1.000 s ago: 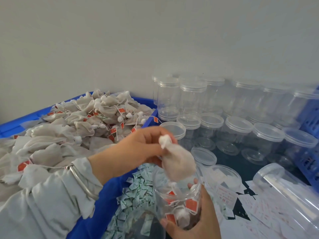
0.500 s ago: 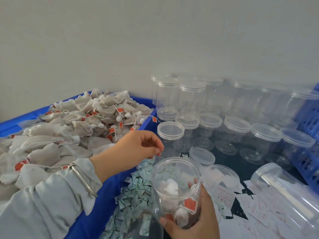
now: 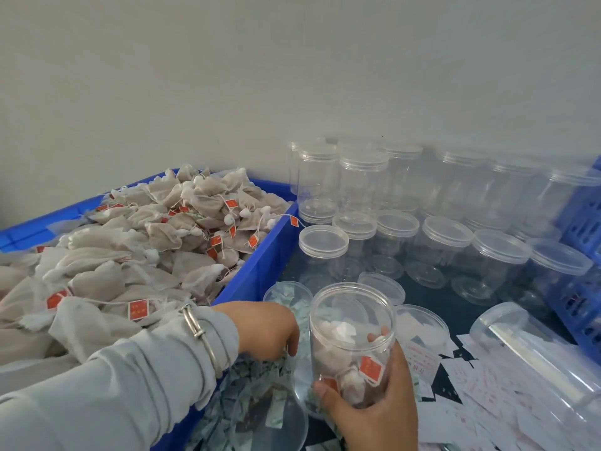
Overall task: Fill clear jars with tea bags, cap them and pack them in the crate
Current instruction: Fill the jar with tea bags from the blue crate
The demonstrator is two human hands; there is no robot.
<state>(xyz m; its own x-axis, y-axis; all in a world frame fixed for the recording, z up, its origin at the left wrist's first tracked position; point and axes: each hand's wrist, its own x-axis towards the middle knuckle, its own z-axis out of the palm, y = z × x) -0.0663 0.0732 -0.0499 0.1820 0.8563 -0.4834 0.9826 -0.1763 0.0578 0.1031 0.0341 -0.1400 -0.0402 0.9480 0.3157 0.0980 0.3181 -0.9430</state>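
- The open jar [image 3: 353,340] is standing upright in the right hand [image 3: 374,408], just right of the blue bin [image 3: 260,265], with a few tea bags [image 3: 349,375] and their red tags lying in its lower half.
- The right hand is wrapping the jar's lower wall, thumb in front and a fingertip showing behind.
- The jar is looking light, thin-walled and smooth, so I judge it slippery and a little squeezable; holding it low around the body, as here, should be keeping it steady.
- The tea bags are looking soft, limp and nearly weightless; pinching one by its gathered white knot seems the sure hold.
- The left hand [image 3: 270,333] is reaching down into small green-and-white packets [image 3: 260,379] just left of the jar; its fingertips are hidden, so I cannot tell whether it is gripping one.
- The blue bin is holding a heap of tea bags [image 3: 136,255].
- Behind the jar, capped empty jars [image 3: 448,239] are standing in rows, and a loose lid [image 3: 380,286] is lying near.
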